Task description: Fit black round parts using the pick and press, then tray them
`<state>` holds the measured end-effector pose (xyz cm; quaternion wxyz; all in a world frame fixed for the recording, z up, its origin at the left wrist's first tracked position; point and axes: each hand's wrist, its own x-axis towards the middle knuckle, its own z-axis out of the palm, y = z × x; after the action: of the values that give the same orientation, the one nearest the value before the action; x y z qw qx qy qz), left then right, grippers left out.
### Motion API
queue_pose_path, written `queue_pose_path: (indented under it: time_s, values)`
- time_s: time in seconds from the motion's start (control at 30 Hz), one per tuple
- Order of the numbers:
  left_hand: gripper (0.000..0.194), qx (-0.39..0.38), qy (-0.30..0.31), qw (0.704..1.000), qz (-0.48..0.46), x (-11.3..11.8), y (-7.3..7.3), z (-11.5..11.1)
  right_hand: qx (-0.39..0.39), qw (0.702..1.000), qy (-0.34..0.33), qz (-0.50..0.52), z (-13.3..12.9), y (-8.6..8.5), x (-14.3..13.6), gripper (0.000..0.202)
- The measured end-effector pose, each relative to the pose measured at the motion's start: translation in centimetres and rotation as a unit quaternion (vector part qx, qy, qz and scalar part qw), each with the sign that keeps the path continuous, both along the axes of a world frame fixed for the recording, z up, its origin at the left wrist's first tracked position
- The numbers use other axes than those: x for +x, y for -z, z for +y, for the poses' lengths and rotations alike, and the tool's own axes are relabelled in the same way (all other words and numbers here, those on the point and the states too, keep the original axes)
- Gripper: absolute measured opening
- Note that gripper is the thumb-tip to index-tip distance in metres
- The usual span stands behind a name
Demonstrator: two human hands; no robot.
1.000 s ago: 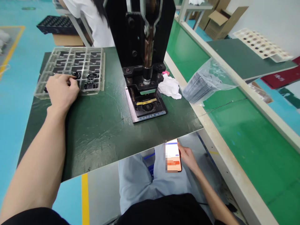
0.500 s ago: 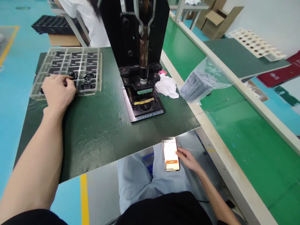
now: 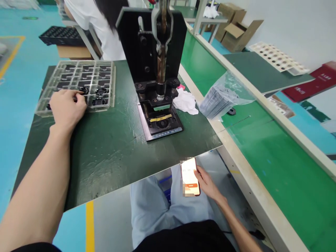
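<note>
Left hand [image 3: 67, 106]: bent down over the near left part of the tray, fingers curled, thumb and fingertips close together beside a round black part [image 3: 84, 90]; real pinch or light touch, cannot tell.
Round black part: in the clear tray [image 3: 113, 85], partly behind the fingertips; best taken by the outer rim with light, even pressure, then raised straight up past the dividers.
Clear tray: flat on the green table [image 3: 110, 143], left of the press; best kept from sliding, with the palm off the neighbouring parts.
Right hand [image 3: 208, 183]: closed around the side of a lit phone [image 3: 190, 176], thumb near the screen, over the lap below the table edge; best rested firmly there, or freed of the phone for any two-handed work.
Press [image 3: 131, 52]: standing with a gap between upper block and base, yellow strip [image 3: 160, 118] across the base; safest with fingers well out of that gap.
White cloth [image 3: 185, 101]: crumpled just right of the press; better drawn clear of the moving block.
Eyes: best on the fingertips rather than the screen.
</note>
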<state>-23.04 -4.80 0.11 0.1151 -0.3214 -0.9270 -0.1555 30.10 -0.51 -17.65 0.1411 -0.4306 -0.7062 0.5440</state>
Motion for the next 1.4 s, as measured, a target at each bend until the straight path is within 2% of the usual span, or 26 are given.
queue_pose_path:
  time_s: [0.1,0.4,0.6,0.83,0.9,0.97,1.03,1.13,1.2,1.27,1.3,1.33,1.4]
  values:
    - [0.062,-0.004,-0.003,1.000,-0.005,0.1,-0.1,0.0,0.014,1.000,-0.001,0.000,0.0,-0.2,-0.4,0.054]
    - [0.059,-0.010,-0.004,1.000,-0.014,0.5,-0.4,0.1,-0.011,1.000,-0.013,0.005,0.2,-0.7,-1.0,0.067]
    - [0.061,-0.015,-0.011,0.999,-0.026,1.1,-0.8,0.3,-0.010,1.000,0.002,-0.003,-0.1,-0.9,-1.3,0.071]
    - [0.063,-0.050,-0.017,0.998,-0.027,1.3,-1.2,0.2,-0.021,0.999,0.039,-0.009,0.0,0.7,-0.4,0.076]
    - [0.062,-0.065,-0.019,0.997,-0.031,1.2,-1.3,0.2,-0.009,0.998,0.057,-0.021,0.0,0.8,-0.2,0.077]
    - [0.061,-0.067,-0.017,0.997,-0.027,1.2,-1.4,0.3,0.031,0.996,0.077,-0.031,-0.4,-0.5,0.1,0.071]
    - [0.060,-0.061,-0.022,0.998,-0.017,1.1,-1.4,0.3,0.108,0.992,0.051,-0.027,-1.3,-3.5,0.6,0.056]
    - [0.059,-0.035,-0.031,0.999,0.002,0.9,-1.2,0.3,0.231,0.970,-0.075,0.017,-2.7,-10.3,1.8,0.030]
    - [0.056,0.001,-0.023,1.000,0.011,0.7,-0.9,0.2,0.310,0.944,-0.101,0.038,-2.5,-14.7,2.7,0.030]
    - [0.047,0.051,-0.013,0.998,0.018,0.3,-0.6,0.1,0.416,0.907,-0.065,0.020,-0.2,-17.6,3.7,0.028]
    - [0.041,0.082,-0.011,0.996,0.025,0.0,-0.4,0.1,0.469,0.882,-0.039,0.002,1.8,-18.3,4.2,0.024]
    - [0.033,0.115,-0.010,0.993,0.035,-0.3,-0.2,0.1,0.516,0.856,-0.006,-0.020,4.2,-18.5,4.7,0.018]
    - [0.016,0.178,-0.009,0.982,0.059,-0.8,0.2,0.2,0.574,0.816,0.041,-0.061,9.7,-17.7,5.4,0.014]
